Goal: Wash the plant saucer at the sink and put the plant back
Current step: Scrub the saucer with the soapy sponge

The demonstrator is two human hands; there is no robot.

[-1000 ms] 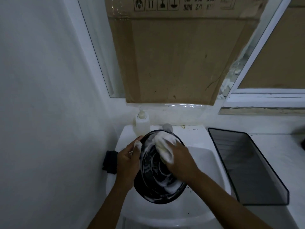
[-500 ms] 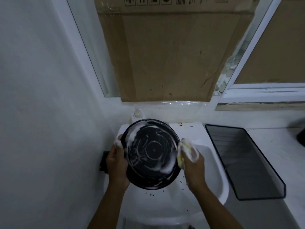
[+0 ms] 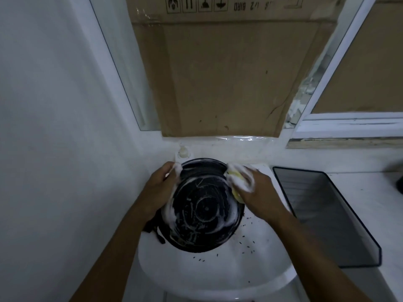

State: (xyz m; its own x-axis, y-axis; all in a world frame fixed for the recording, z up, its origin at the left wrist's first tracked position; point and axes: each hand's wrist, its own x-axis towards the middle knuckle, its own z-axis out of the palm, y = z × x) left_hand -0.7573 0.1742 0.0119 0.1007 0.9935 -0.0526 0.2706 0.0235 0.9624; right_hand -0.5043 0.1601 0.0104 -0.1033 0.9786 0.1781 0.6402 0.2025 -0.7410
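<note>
gripping saucer (image 3: 202, 212) rim with left hand (image 3: 161, 188) | squeezing soapy sponge (image 3: 236, 182) in right hand (image 3: 259, 192) against rim | rub all round, hold tight

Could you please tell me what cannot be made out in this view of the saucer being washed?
- Head view: the sink drain and any tap, covered by the saucer.
- Head view: fingers of the left hand, mostly behind the saucer rim and foam.
- Head view: the sponge, largely buried in foam under the right hand.
- Head view: a dark thing at the right edge, cut off by the frame.
- The plant: nowhere in view.
</note>
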